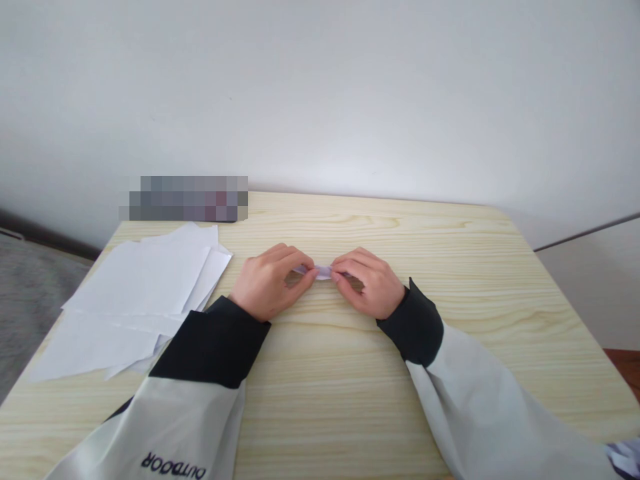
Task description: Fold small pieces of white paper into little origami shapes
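Observation:
A small folded piece of pale paper (324, 271) lies at the middle of the light wooden table (400, 227). My left hand (270, 280) pinches its left end with curled fingers. My right hand (367, 281) pinches its right end the same way. Both hands rest low on the tabletop, fingertips almost meeting over the paper. Most of the paper is hidden under my fingers. My sleeves are white with black cuffs.
A loose stack of white paper sheets (140, 293) lies on the table's left side. A blurred dark object (185, 199) sits at the far left edge against the white wall. Something crumpled and white (625, 457) shows at the bottom right corner.

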A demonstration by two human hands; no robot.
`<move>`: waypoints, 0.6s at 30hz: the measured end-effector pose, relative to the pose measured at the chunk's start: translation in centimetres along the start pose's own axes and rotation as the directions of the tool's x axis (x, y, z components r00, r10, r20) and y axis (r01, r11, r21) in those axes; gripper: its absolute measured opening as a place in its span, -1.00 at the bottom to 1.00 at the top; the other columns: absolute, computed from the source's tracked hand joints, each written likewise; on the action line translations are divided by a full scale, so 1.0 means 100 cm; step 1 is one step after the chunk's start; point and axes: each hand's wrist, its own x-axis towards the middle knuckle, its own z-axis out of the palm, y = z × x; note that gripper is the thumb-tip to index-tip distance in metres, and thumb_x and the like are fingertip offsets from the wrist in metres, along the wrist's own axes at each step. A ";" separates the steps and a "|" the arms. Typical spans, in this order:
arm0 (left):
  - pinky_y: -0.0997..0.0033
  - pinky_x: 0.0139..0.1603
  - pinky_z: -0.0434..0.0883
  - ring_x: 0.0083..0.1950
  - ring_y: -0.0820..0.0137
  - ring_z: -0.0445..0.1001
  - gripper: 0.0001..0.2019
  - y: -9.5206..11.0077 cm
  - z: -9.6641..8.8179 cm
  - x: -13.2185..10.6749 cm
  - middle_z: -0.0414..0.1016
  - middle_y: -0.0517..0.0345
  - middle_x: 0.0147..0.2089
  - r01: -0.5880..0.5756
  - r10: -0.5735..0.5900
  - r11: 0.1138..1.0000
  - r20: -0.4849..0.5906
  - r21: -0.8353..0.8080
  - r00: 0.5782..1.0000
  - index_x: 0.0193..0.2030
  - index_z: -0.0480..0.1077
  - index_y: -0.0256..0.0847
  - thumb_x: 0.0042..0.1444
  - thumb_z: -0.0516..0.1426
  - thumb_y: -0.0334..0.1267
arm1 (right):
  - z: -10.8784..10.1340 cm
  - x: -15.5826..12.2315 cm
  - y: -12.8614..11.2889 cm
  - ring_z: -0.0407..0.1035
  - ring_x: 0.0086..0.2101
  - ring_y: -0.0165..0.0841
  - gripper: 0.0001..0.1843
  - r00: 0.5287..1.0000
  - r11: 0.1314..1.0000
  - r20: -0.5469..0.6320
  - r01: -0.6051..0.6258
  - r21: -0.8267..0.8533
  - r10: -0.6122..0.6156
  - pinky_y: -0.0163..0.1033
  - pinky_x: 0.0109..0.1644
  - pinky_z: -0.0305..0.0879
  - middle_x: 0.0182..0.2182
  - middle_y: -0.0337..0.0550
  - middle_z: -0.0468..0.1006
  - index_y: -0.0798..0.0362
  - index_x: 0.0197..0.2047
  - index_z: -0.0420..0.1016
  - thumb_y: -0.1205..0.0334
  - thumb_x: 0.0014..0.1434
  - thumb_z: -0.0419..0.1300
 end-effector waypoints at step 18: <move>0.34 -0.20 0.33 -0.24 0.32 0.36 -0.85 0.002 0.004 0.001 0.45 0.11 -0.30 -0.022 0.019 0.999 0.080 0.033 0.997 -0.24 0.38 -0.22 0.11 0.09 -0.22 | 0.005 -0.001 -0.003 0.36 -0.30 -0.31 -0.92 0.995 0.988 -0.011 -0.100 -0.114 0.099 -0.22 -0.17 0.29 -0.35 -0.17 0.53 0.05 -0.29 0.39 0.35 0.09 0.12</move>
